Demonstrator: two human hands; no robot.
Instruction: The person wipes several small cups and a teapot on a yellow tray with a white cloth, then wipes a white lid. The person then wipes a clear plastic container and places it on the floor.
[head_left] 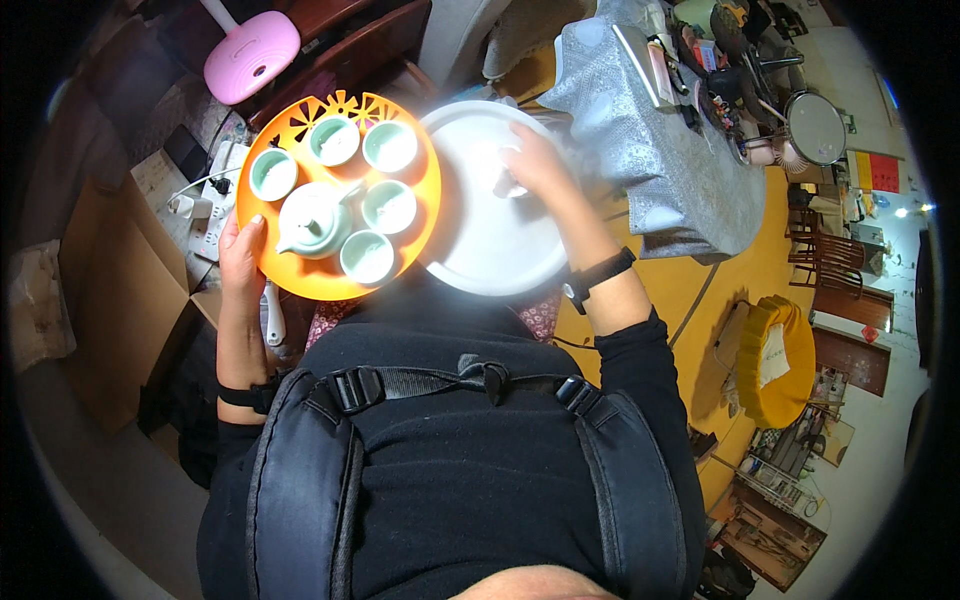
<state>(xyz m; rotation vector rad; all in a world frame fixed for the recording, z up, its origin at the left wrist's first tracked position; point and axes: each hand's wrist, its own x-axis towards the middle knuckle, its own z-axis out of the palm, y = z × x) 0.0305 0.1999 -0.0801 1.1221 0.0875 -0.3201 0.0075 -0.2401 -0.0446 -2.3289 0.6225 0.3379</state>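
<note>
My left hand (241, 258) grips the left rim of a round orange tray (415, 232) with a cut-out pattern at its far edge, thumb on top. On the tray a pale green teapot (310, 220) stands among several small pale green cups (388, 207), each with something white inside. Beside it on the right is a round white tabletop (480, 235), partly covered by the tray. Over that tabletop my right hand (535, 162) is closed around a small white wad (508, 186), which looks like tissue or cloth and is partly hidden by the fingers.
A pink stool-like seat (252, 57) stands far left. Left of the tray lie a white power strip (215, 222) with cords and an open cardboard box (120, 270). A table under a shiny grey cloth (640, 130) stands right, and farther off a yellow-covered round stool (780, 365).
</note>
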